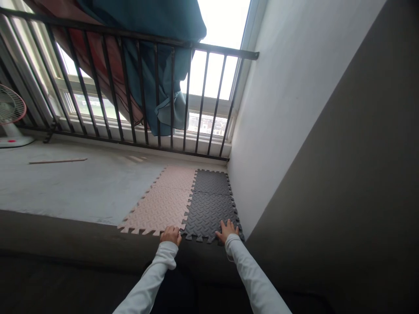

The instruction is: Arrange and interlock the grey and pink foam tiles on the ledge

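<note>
Pink foam mat tiles and dark grey foam mat tiles lie side by side on the ledge, with toothed edges meeting along a seam. My left hand is closed over the front edge of the pink mat, close to that seam; its fingertips are partly hidden. My right hand rests on the grey mat's front right corner with its fingers spread, beside the wall. The front teeth of both mats reach the ledge's front edge.
A white wall borders the mats on the right. Behind them stands a black metal railing before a window with blue and red curtains. A thin stick and a fan are on the left of the concrete ledge.
</note>
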Tool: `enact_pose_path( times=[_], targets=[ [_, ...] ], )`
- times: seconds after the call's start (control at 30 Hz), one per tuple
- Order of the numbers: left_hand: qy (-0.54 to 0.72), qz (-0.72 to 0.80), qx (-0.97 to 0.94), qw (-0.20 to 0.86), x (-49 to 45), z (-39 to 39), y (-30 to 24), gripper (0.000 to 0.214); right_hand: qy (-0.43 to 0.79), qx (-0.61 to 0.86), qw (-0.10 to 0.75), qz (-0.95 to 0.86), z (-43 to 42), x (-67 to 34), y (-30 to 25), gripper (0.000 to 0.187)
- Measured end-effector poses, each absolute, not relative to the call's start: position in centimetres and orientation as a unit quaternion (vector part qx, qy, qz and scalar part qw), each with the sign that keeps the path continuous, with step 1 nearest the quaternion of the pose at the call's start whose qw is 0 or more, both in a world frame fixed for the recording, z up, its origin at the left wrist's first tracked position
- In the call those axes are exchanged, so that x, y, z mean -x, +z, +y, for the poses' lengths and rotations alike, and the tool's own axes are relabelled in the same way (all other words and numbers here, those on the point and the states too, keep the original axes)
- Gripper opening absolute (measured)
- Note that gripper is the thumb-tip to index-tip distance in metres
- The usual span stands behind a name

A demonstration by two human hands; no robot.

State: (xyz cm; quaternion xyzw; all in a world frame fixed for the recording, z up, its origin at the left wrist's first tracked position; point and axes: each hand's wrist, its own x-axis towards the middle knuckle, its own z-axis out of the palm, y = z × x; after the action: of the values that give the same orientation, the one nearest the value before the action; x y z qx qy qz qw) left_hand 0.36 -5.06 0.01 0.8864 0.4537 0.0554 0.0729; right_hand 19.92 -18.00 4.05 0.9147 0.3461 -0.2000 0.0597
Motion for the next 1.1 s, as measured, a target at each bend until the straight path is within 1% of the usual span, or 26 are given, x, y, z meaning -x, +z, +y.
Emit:
enact_pose_path(
  times=[0.13, 0.23, 0.33, 0.47, 0.7, 0.87, 1.0, 1.1],
  targets=[
    [-0.013, 0.453, -0.888, 0.082, -0.1, -5.4, 0.5, 0.028, -0.204, -0.919, 0.089, 0.326, -18.0, -20.7, 3.7, 0.078],
    [-0.055, 0.457, -0.884, 0.083, -0.5, -5.7, 0.8, 0.035, -0.223, -0.914, 0.109, 0.322, -17.6, -21.2, 3.6, 0.087],
    [-0.063, 0.459, -0.883, 0.078, -1.1, -6.0, 0.9, 0.042, -0.229, -0.902, 0.131, 0.342, -16.9, -21.3, 4.0, 0.096],
    [-0.067, 0.460, -0.883, 0.068, -1.6, -5.9, 0.8, 0.041, -0.238, -0.890, 0.145, 0.361, -16.0, -21.4, 4.5, 0.108],
    [-0.056, 0.464, -0.883, 0.045, -1.4, -5.7, 0.3, 0.044, -0.237, -0.887, 0.160, 0.363, -15.5, -21.5, 4.5, 0.107],
    [-0.052, 0.469, -0.881, 0.031, -1.4, -5.9, 0.5, 0.040, -0.241, -0.890, 0.147, 0.358, -15.4, -21.3, 4.6, 0.110],
    [-0.001, 0.494, -0.869, 0.037, -1.1, -5.8, 0.5, 0.031, -0.246, -0.893, 0.152, 0.345, -15.4, -21.2, 4.6, 0.113],
    [0.051, 0.504, -0.861, 0.036, -0.6, -5.5, 0.4, 0.029, -0.247, -0.894, 0.149, 0.342, -15.4, -21.2, 4.6, 0.114]
  ],
)
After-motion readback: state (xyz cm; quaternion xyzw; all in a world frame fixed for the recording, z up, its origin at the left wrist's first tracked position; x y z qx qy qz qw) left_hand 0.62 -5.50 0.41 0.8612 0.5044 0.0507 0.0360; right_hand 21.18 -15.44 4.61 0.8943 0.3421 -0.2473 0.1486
